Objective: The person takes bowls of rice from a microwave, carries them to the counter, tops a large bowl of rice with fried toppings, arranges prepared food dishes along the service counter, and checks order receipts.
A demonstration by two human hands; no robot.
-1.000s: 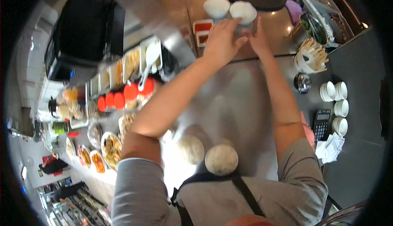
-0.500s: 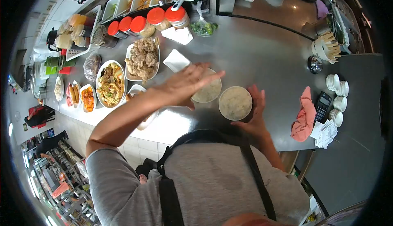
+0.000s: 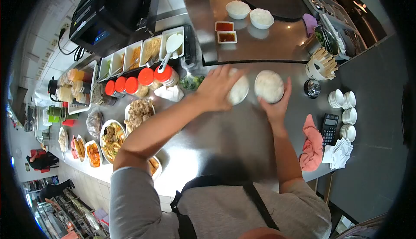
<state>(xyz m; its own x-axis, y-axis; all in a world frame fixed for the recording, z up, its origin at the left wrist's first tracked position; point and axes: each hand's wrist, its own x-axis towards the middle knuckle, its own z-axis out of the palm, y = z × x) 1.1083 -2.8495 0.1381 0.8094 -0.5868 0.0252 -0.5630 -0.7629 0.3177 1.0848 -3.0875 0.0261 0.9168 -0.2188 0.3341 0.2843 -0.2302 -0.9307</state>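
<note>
Head view shows the right grip (image 3: 276, 104) holding 1 rice bowl (image 3: 269, 85) at its right and near side, while the left grip (image 3: 222, 89), partly blurred, is closed around the left side of the other rice bowl (image 3: 240, 91). Both are near the seam of the steel table (image 3: 229, 146); I cannot tell if they touch it. Beyond this edge, 2 white bowls (image 3: 261, 20) stand near a black tray (image 3: 273, 0). Toward the body extends a broad stretch, with a pink cloth (image 3: 311, 148) near the right edge.

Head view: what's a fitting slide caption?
Left hand at one round white bowl of rice, right hand gripping another, over a grey metal counter.
</note>
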